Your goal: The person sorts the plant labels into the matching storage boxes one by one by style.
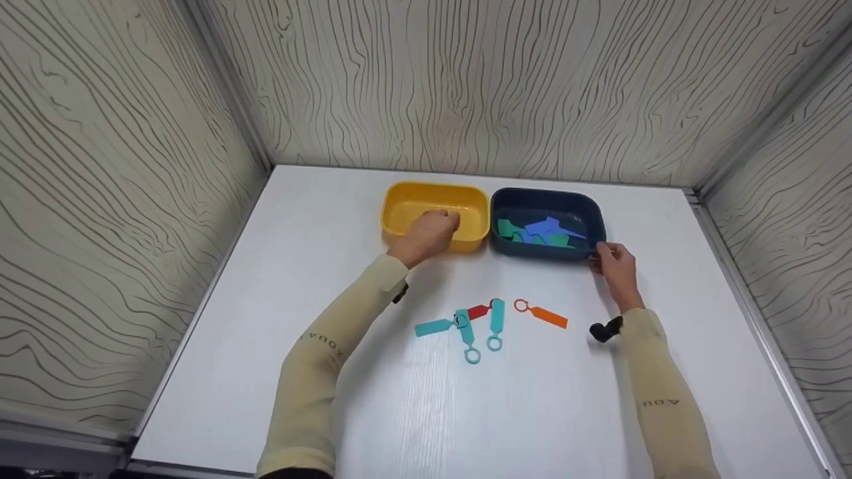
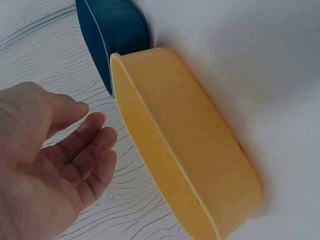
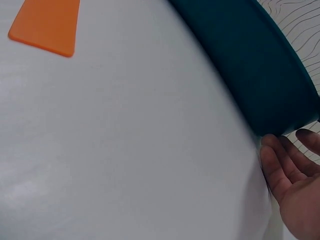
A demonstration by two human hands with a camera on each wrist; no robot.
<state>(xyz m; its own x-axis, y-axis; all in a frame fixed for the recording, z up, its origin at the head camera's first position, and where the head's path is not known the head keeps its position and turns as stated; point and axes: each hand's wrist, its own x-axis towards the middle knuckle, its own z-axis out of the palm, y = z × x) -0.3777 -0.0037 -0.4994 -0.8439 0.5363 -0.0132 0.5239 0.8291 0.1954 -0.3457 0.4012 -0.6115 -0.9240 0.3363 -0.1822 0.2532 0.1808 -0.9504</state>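
Observation:
My left hand [image 1: 429, 234] is above the near side of a yellow bin [image 1: 393, 219]. In the left wrist view its fingers [image 2: 97, 160] are loosely bent, with nothing between them and the thumb. The yellow bin stands to the left of a dark blue bin [image 1: 542, 251], their ends close together. Green and blue-violet flat tags [image 1: 542, 229] lie inside the dark bin. My right hand [image 1: 618, 269] is at the near right corner of the dark bin. In the right wrist view the fingertips [image 3: 270, 140] touch that corner, the thumb beside it.
On the white table [image 1: 532, 399] in front of the bins lie several teal ring tags [image 1: 497, 316], a red tag [image 1: 478, 311] partly overlapped by teal ones, and an orange ring tag [image 1: 549, 317]. Wood-grain panels [image 1: 452, 86] enclose the table behind and at both sides.

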